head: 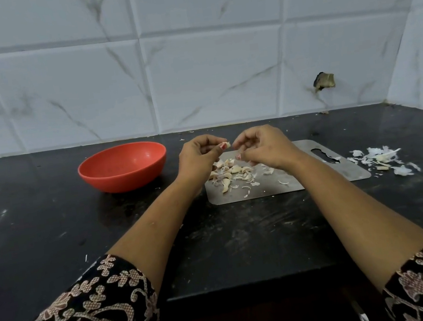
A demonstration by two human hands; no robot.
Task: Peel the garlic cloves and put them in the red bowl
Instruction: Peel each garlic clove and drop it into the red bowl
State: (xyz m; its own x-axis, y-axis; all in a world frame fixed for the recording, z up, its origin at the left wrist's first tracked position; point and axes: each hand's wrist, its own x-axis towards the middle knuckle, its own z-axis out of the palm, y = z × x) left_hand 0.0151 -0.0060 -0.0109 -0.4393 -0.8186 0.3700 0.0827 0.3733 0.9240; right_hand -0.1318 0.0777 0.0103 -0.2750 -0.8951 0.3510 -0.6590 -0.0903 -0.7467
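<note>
My left hand (199, 156) pinches a small garlic clove (226, 145) between thumb and fingers, above the steel cutting board (276, 186). My right hand (262, 146) hovers just right of it with curled fingers, and what its fingertips hold is too small to tell. Several garlic cloves (230, 174) and bits of skin lie in a loose heap on the board under both hands. The red bowl (123, 167) sits on the counter left of the board, and it looks empty.
A pile of white garlic skins (382, 159) lies on the black counter (52, 231) off the board's right end. A tiled wall runs behind, with a corner at the far right. The counter's front edge is close to my sleeves.
</note>
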